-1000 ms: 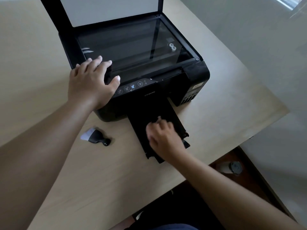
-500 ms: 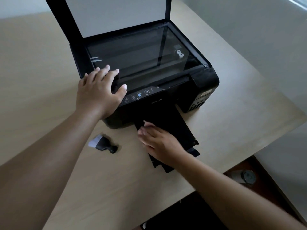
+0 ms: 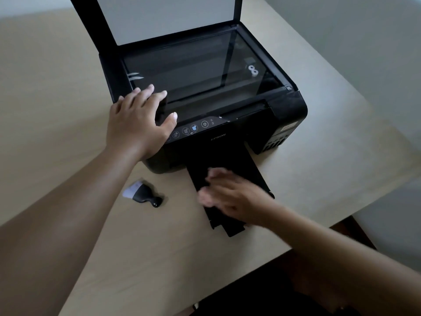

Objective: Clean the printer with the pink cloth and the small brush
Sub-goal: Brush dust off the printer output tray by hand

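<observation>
A black inkjet printer (image 3: 227, 124) with a flatbed scanner stands on a pale wood-grain desk (image 3: 57, 92), its scanner lid (image 3: 168, 17) raised upright so the white underside faces forward and the dark glass bed (image 3: 193, 65) lies bare. A row of round buttons (image 3: 193, 128) runs along the front edge of the printer's top, just beside the thumb of the left hand (image 3: 136, 122). That hand lies flat, palm down, with fingers spread over the near left corner of the printer; it grasps nothing and simply presses on the casing.

From the printer's front a black plastic output tray (image 3: 227, 165) sticks out over the desk toward the person. The right hand (image 3: 232, 195) lies over the tray's outer part, blurred by motion; its fingers look loosely extended, and I cannot tell whether they hold anything.

A small brush (image 3: 142, 193) with a black knobbed handle and pale bristles lies on the desk, left of the tray and near the printer's front left corner, touched by neither hand. The left forearm passes just beside it. The pink cloth does not show from the head camera.
</observation>
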`<state>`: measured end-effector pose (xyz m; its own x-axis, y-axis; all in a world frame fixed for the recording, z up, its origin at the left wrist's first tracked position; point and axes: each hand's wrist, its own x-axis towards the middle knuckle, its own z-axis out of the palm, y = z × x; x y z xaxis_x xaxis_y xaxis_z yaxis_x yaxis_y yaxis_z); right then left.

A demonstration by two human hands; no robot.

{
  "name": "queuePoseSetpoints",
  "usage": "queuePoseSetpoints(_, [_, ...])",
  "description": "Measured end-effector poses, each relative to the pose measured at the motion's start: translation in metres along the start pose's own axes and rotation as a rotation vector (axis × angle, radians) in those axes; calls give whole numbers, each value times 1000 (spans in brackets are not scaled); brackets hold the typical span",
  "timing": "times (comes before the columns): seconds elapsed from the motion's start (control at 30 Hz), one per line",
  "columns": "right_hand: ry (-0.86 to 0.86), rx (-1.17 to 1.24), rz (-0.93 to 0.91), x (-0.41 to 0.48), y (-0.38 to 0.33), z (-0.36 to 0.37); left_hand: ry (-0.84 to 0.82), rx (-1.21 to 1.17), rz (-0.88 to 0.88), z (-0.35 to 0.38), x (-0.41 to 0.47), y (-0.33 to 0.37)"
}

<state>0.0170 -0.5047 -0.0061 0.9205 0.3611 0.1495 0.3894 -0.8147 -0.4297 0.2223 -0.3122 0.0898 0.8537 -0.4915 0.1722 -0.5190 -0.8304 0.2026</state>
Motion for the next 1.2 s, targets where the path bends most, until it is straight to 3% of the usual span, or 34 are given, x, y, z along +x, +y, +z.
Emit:
queuePoseSetpoints(0.17, [157, -80, 614, -14, 46, -18, -6, 13, -3, 1, 0, -1])
queuePoseSetpoints(0.27, [198, -167, 752, 29, 15, 4, -5, 26, -12, 1, 0, -1])
queuePoseSetpoints(0.43, [26, -58, 120, -9, -5, 19, -13, 21, -9, 0, -1, 1])
queuePoseSetpoints(0.47, [5, -74, 123, -20, 2, 16, -14, 22, -14, -1, -1, 1])
queuePoseSetpoints(0.57, [25, -92, 412, -29, 24, -1, -18, 44, -19, -1, -2, 3])
queuePoseSetpoints(0.63, [16, -73, 478, -20, 22, -5, -21, 51, -32, -3, -4, 6])
queuePoseSetpoints(0.8, [-193, 45, 181, -12, -2, -1, 74, -94, -41, -8, -35, 18])
queuePoseSetpoints(0.9, [-99, 184, 183, 1, -8, -15, 221, -67, -17, -7, -87, 18])
queuePoseSetpoints(0.97, [-27, 222, 121, 20, -27, -19, 287, -54, -102, 0, -133, 7])
queuePoseSetpoints(1.07, [-39, 241, -16, 52, -62, 0, 184, -57, -315, 16, -202, -15])
queuePoseSetpoints(1.2, [-473, 198, -52, 86, -102, 45, -153, -35, -601, 32, -278, -44])
